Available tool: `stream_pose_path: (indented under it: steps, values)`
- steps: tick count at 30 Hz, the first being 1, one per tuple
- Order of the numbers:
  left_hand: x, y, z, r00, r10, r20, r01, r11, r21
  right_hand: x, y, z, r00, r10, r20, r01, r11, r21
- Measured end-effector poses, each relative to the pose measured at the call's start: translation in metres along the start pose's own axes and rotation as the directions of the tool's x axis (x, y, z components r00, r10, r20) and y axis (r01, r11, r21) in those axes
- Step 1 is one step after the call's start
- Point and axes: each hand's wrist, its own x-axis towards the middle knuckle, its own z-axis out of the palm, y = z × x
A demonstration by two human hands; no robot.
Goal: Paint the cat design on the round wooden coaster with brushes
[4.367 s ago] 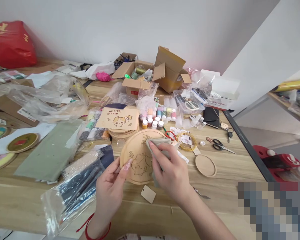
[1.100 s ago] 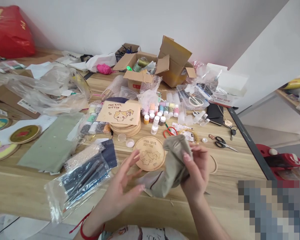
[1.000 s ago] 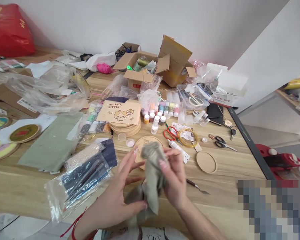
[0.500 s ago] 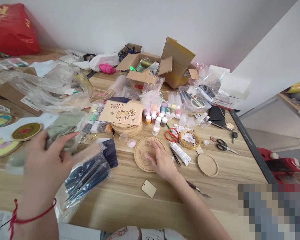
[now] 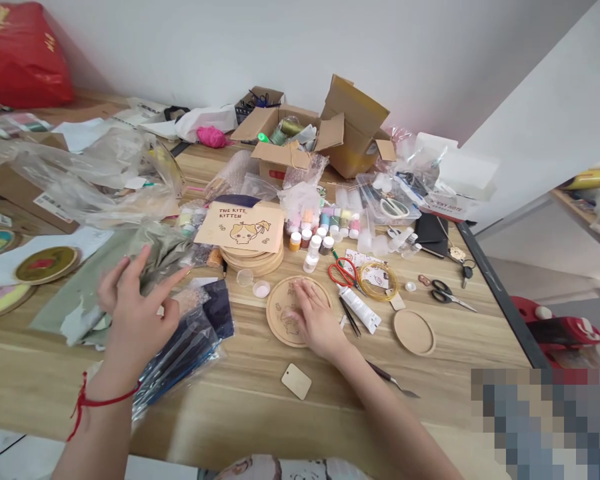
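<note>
With its fingers spread, my left hand (image 5: 143, 310) hovers beside a crumpled grey-green cloth (image 5: 125, 250) and holds nothing visible. My right hand (image 5: 317, 323) lies flat on a round wooden plaque (image 5: 280, 327), covering part of its kitten drawing and lettering. Just left of the plaque sits a small cup of pale pink stuff (image 5: 261, 289). Dark blue sheets in a clear plastic bag (image 5: 185, 357) lie under and beside my left wrist. A small wooden tag (image 5: 296, 381) rests below the plaque. Tweezers (image 5: 350, 317) and a white tube (image 5: 363, 310) are to the right of my right hand.
A kitten card (image 5: 240, 227) tops a stack of wooden rounds (image 5: 260, 260). Several small paint jars (image 5: 313, 243) stand behind the plaque. Red-handled scissors (image 5: 343, 272), black scissors (image 5: 445, 293), an empty round tray (image 5: 414, 332) and a palette knife (image 5: 393, 380) lie rightward. Cardboard boxes (image 5: 285, 150) stand at the back.
My left hand has come down and right, away from the grey-green cloth, which now lies more spread out on the left. My right hand stays on the plaque.
</note>
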Motion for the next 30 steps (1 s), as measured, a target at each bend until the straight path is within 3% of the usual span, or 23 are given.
stream_pose_path:
  steps: [2, 4, 6, 7, 8, 10, 15, 19, 25, 30]
  values:
    - [-0.005, 0.003, 0.003, 0.955, 0.294, -0.046, -0.270, 0.921, 0.282, 0.000, 0.000, -0.004, 0.980, 0.158, -0.118, -0.109, 0.933, 0.342]
    - [-0.009, 0.005, 0.009, 0.883, 0.468, -0.025, -0.423, 0.819, 0.388, 0.000, -0.002, -0.011, 0.916, 0.381, -0.128, -0.181, 0.677, 0.714]
    - [-0.013, 0.008, 0.019, 0.848, 0.529, -0.015, -0.487, 0.790, 0.372, 0.000, -0.007, -0.019, 0.858, 0.513, -0.016, -0.184, 0.338, 0.923]
    - [-0.015, 0.011, 0.024, 0.847, 0.532, -0.008, -0.495, 0.794, 0.351, 0.000, -0.010, -0.023, 0.848, 0.529, 0.041, -0.177, 0.209, 0.962]
    - [-0.017, 0.013, 0.030, 0.848, 0.529, 0.001, -0.500, 0.802, 0.327, 0.000, -0.013, -0.027, 0.843, 0.532, 0.082, -0.174, 0.124, 0.977]
    - [-0.021, 0.019, 0.043, 0.854, 0.520, 0.032, -0.508, 0.819, 0.267, -0.001, -0.017, -0.031, 0.828, 0.550, 0.110, -0.168, 0.056, 0.984]
    - [-0.038, 0.034, 0.069, 0.831, 0.531, 0.167, -0.550, 0.830, 0.095, -0.011, -0.020, -0.029, 0.790, 0.610, 0.055, -0.152, 0.108, 0.982]
    - [-0.050, 0.036, 0.082, 0.809, 0.520, 0.275, -0.543, 0.840, 0.011, -0.024, -0.015, -0.025, 0.768, 0.641, -0.010, -0.175, 0.225, 0.959]
    - [-0.055, 0.027, 0.085, 0.827, 0.492, 0.271, -0.512, 0.859, 0.006, -0.042, 0.002, -0.032, 0.722, 0.683, -0.107, -0.256, 0.408, 0.876]
    - [-0.059, 0.021, 0.085, 0.842, 0.477, 0.251, -0.501, 0.865, 0.038, -0.047, 0.014, -0.048, 0.636, 0.735, -0.234, -0.386, 0.566, 0.728]
